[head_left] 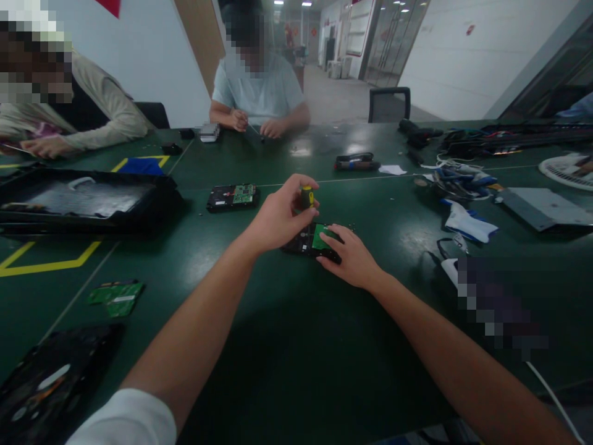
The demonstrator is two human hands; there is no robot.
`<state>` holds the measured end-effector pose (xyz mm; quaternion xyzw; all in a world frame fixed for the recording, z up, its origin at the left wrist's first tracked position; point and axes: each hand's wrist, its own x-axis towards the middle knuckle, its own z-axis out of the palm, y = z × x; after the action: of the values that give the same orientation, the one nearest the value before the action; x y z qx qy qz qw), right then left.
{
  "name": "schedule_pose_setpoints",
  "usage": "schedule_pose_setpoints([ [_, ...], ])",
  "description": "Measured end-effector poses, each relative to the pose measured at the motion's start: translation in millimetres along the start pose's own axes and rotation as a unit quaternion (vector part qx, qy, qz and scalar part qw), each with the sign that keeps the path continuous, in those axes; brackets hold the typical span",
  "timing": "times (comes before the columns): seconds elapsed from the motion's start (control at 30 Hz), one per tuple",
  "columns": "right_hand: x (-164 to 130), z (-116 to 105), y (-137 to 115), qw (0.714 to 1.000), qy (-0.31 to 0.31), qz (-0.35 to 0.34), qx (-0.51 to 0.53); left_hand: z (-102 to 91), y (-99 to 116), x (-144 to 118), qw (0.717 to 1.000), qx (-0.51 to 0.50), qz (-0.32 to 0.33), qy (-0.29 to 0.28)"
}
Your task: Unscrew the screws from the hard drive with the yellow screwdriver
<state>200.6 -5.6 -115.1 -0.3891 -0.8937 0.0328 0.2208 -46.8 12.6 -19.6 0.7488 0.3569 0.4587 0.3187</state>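
flat black rectangular hard drive (304, 245), lying on the glossy dark-green tabletop (296, 346) straight ahead of the wearer. how are the arms set?

both reach forward and inward, bare below the elbow. the left hand (280, 213) is raised above the drive's left part, thumb and fingers curled. the right hand (354, 256) sits lower, palm down, fingers spread.

and what do those 2 hands grip?

the left pinches a stubby black-and-yellow tool handle (307, 196) between thumb and fingertips. the right is loose, not clenched, its fingers resting on the drive's right side around the green circuit board (319, 237).

which way does everything point?

the handle stands nearly upright; i can't see its lower end behind the fingers. the drive lies flat, its long axis running roughly left to right, with the right end slightly nearer the wearer.

any textures?

dark casing with a small white label, a flat board, and smooth table reflecting pale patches of light. another black hard drive with a green board (221, 199) lies farther off, left of the hands.
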Motion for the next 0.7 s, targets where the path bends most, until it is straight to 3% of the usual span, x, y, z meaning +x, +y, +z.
schedule_pose_setpoints([
  [0.33,0.9,-4.7,-4.3,0.999,-0.031,0.012,-0.024,-0.5,3.8,-1.1,1.0,0.017,0.001,-0.001],
  [0.7,-2.0,-7.4,4.2,0.999,-0.046,-0.025,-0.006,-5.4,4.0,-1.9,0.997,0.08,0.008,-0.018],
])
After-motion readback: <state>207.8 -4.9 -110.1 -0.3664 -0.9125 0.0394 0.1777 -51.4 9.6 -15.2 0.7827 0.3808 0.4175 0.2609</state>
